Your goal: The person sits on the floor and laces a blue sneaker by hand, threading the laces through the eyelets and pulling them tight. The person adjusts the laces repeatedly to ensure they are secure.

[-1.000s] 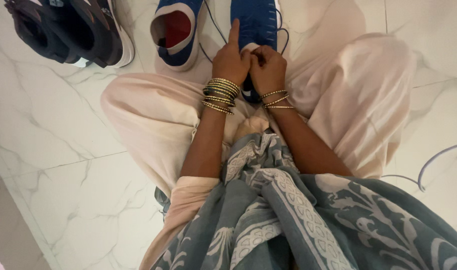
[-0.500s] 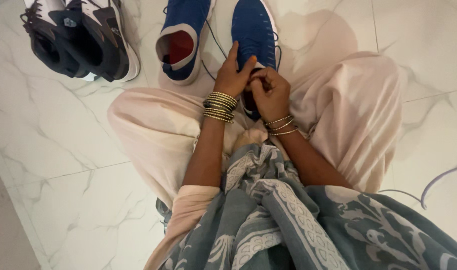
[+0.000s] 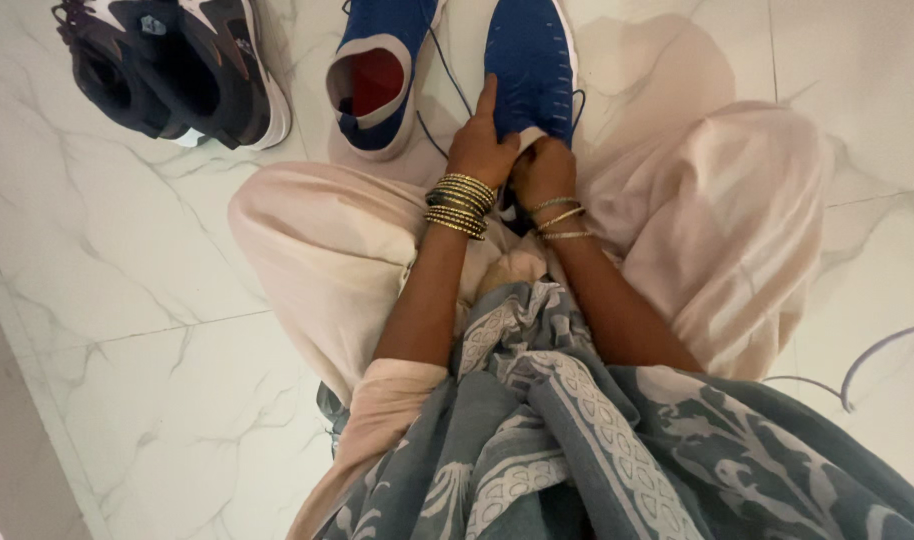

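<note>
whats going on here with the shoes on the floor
A person sits on the white marble floor with both hands on a blue knit sneaker between their knees. The left hand presses on the shoe with its index finger stretched along the upper, and the right hand is curled at the shoe's opening. The matching blue sneaker with a red lining lies just beside it, and a pair of dark grey sneakers sits further to the left.

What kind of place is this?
Probably a home, maybe near an entrance: a white marble tile floor, a person sitting on it, a pair of blue shoes and dark sneakers laid out loose.
</note>
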